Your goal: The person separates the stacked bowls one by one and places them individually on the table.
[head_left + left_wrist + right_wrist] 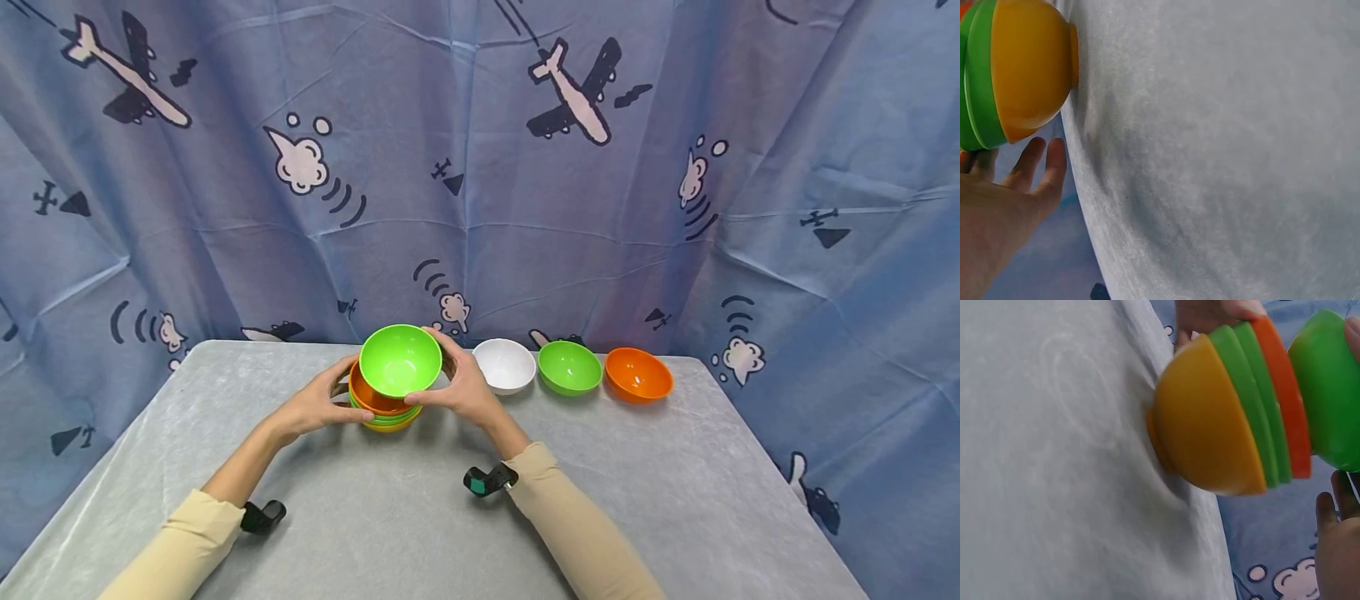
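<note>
On the table, left of centre near the far edge: a stack of bowls (375,400) is set upright on the grey-white cloth of the table (337,517).
Stack order: a yellow bottom bowl (1194,425) is topped by two green bowls (1242,394), and these by an orange top bowl (364,388); all are nested, with the rims showing as bands.
Raised bowl: a bright green bowl (401,361) is held just above the orange mouth, tilted so that its inside is shown to the head camera. Whether the orange bowl is touched by its base cannot be told.
Right hand (467,387): the bright green bowl is gripped at its right side, thumb on the near rim, fingers curved behind; the grip is spread to the bowl's width.
Left hand (318,406): the stack is held at its left side, thumb along the near side by the upper rims, fingers reaching round the far side; the grip is wide.
Row at right: a white bowl (504,367), a lone green bowl (570,368) and a lone orange bowl (638,376) are lined up, left to right, by the far edge, mouths up.
Backdrop: a blue curtain (465,192) printed with aeroplanes is hung behind the table.
</note>
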Motion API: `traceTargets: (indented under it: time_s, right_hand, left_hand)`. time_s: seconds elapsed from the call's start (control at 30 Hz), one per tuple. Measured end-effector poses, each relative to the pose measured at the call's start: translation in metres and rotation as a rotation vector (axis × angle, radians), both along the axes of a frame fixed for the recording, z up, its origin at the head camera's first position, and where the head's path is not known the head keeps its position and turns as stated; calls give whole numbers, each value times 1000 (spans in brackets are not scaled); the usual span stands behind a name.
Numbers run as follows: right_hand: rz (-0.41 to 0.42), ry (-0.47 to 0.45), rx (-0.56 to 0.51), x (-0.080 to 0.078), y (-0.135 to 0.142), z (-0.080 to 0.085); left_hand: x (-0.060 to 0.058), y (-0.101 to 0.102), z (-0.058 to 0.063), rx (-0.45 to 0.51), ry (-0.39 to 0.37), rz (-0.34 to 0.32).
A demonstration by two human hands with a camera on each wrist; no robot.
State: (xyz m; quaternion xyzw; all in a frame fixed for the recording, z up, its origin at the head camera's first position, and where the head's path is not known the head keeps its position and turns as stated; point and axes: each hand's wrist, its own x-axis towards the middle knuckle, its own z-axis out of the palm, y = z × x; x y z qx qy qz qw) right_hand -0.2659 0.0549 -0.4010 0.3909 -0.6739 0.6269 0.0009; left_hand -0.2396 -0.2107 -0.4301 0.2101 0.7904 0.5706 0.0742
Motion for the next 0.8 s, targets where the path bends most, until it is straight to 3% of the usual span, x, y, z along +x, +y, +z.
traceTargets:
  time_s: [0.2, 0.8]
  right_hand:
    - [-24, -25, -64, -1, 21, 4]
    - [-230, -92, -20, -3, 106, 3]
  left_hand:
    - [0, 0, -2, 25, 15, -19]
    - [3, 2, -1, 10, 7, -12]
